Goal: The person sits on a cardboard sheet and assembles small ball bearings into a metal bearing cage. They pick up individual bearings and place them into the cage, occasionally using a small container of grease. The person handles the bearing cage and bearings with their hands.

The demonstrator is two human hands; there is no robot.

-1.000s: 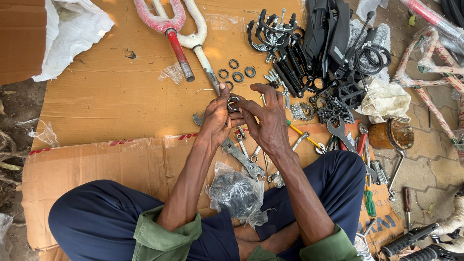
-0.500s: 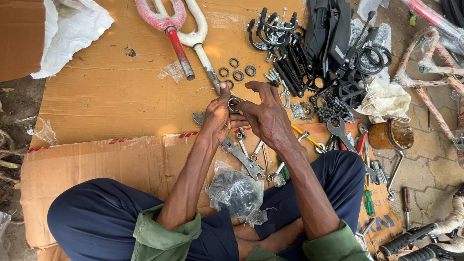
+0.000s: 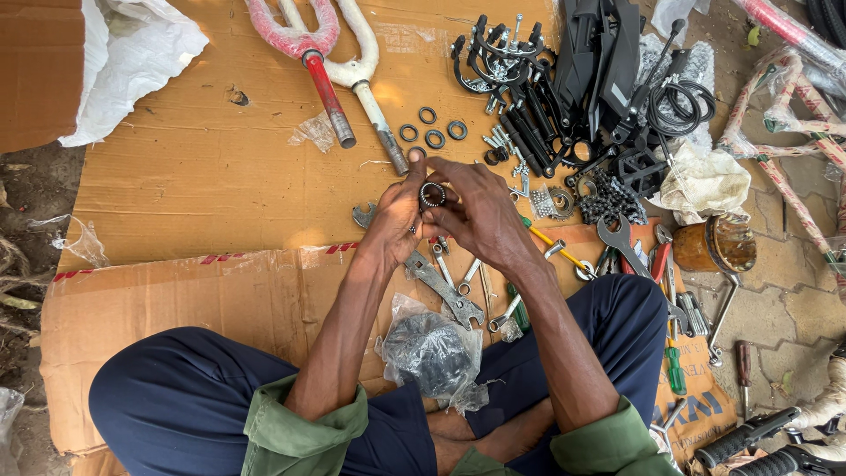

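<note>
Left hand (image 3: 397, 216) and right hand (image 3: 476, 216) together pinch a small bearing ring (image 3: 432, 194), raised above cardboard (image 3: 194, 176) for close handling.

Shiny metal bearing ring (image 3: 432, 194), matt brown cardboard (image 3: 203, 176), crinkled clear plastic bag (image 3: 434, 353), glossy painted forks (image 3: 330, 66)

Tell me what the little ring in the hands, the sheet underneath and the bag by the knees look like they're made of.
Ring: looks like metal, dark with shiny bead-like glints around it, held between the left hand and right hand. Sheet: brown corrugated cardboard, matte, creased and torn in spots. Bag: thin clear plastic, crinkled and glossy, with something dark inside.
</note>
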